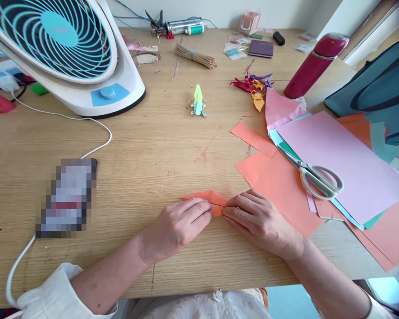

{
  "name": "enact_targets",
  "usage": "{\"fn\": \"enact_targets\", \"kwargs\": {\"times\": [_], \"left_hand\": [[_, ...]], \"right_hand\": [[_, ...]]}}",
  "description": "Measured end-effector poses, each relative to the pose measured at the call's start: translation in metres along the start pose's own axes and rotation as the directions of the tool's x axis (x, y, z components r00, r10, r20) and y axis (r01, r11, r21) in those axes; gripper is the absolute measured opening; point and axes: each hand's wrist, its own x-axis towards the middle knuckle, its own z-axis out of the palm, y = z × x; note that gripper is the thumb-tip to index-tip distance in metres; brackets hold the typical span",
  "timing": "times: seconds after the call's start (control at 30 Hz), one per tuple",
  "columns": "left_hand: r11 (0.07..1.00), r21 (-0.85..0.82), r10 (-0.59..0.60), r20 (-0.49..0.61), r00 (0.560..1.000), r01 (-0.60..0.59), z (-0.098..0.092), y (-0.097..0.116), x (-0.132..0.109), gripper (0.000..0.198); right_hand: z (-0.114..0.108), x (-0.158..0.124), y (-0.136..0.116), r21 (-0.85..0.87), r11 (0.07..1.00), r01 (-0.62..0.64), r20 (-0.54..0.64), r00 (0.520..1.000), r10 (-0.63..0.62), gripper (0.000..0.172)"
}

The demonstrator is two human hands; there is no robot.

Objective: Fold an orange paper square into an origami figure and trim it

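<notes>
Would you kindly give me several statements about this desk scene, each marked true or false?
1. Both hands press on a folded orange paper. True: the left hand and the right hand meet on it.
2. The scissors lie on the bare wood. False: they lie on the stack of coloured sheets.
3. A small folded paper figure stands beyond the hands. True.
4. The red bottle stands to the left of the fan. False: it is at the far right of the table.
5. The right hand holds the scissors. False: it rests on the orange paper.
</notes>
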Motion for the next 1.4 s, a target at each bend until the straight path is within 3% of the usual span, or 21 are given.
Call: {"fn": "enact_targets", "kwargs": {"times": [0.63,0.97,1.4], "left_hand": [[0.999,-0.010,-0.048,0.051,0.998,0.049,-0.0037,0.0003,0.0033,0.013],[1.000,0.019,0.006,-0.008,1.000,-0.006,-0.0022,0.0004,0.0026,0.012],[0.999,0.043,0.006,0.026,1.000,-0.007,-0.0038,0.0009,0.0042,0.020]], "right_hand": [[0.0005,-0.0047,-0.0007,-0.002,0.999,-0.039,0.091,0.995,0.039,0.019],[0.0009,-0.0036,-0.0003,-0.006,0.999,-0.037,0.094,0.995,0.037,0.018],[-0.0021,-0.0042,-0.0023,0.015,0.998,-0.062,0.129,0.990,0.060,0.024]]}}
